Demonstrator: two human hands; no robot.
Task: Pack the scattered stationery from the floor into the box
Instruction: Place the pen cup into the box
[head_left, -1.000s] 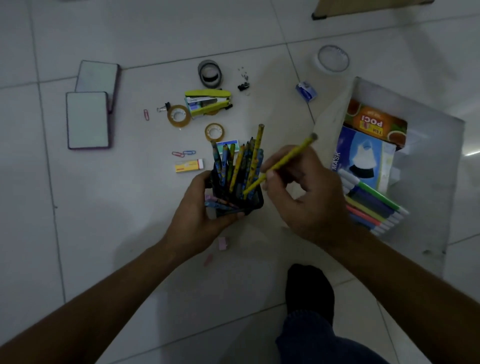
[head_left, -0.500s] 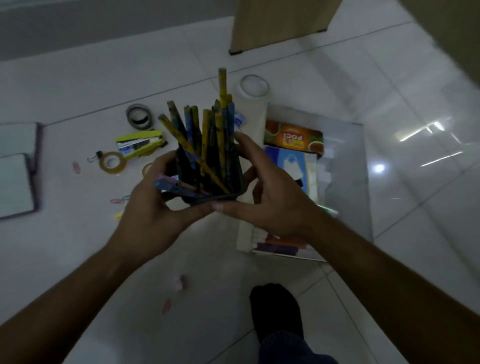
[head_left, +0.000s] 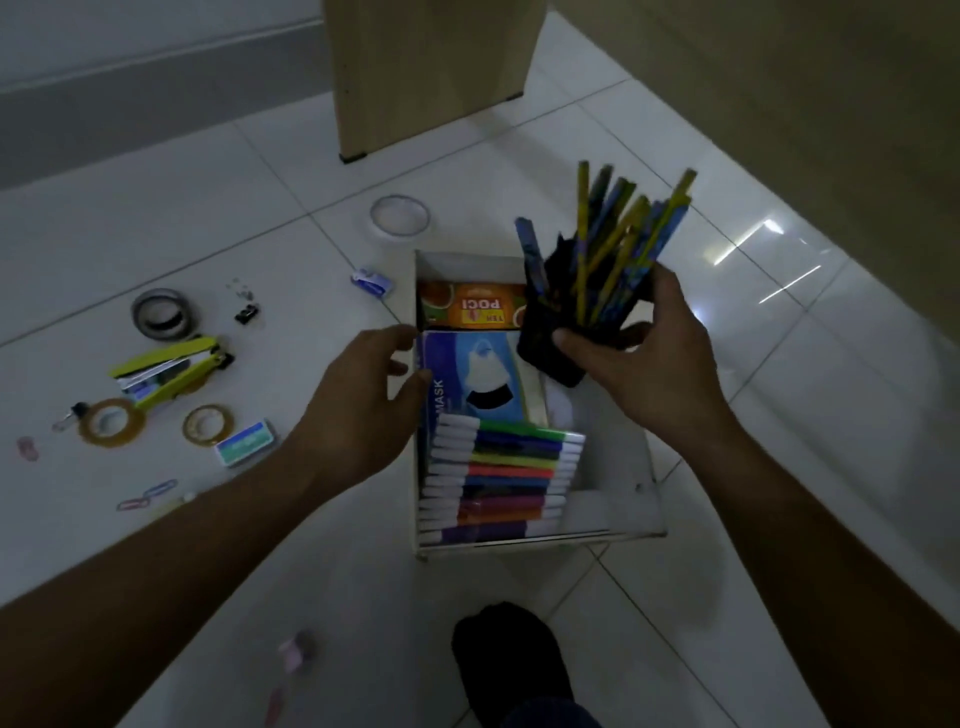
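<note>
My right hand (head_left: 644, 358) grips a black pencil holder (head_left: 545, 338) full of yellow and blue pencils (head_left: 618, 244), held tilted above the far right part of the white box (head_left: 639, 499). Inside the box lie an orange tea carton (head_left: 472, 312), a blue mask pack (head_left: 478, 384) and a pack of coloured markers (head_left: 504, 478). My left hand (head_left: 363, 405) hovers with relaxed fingers at the box's left wall and holds nothing.
On the floor to the left lie a yellow-green stapler (head_left: 166, 369), tape rolls (head_left: 106, 427), a dark tape roll (head_left: 163, 313), an ink pad (head_left: 243, 441), a binder clip (head_left: 246, 313), paper clips (head_left: 145, 496) and pink erasers (head_left: 296, 649). A wooden furniture leg (head_left: 415, 78) stands behind; my socked foot (head_left: 514, 660) is below the box.
My left hand let go of the pencil holder. My right hand alone carried it rightward over the box; the view turned toward the box.
</note>
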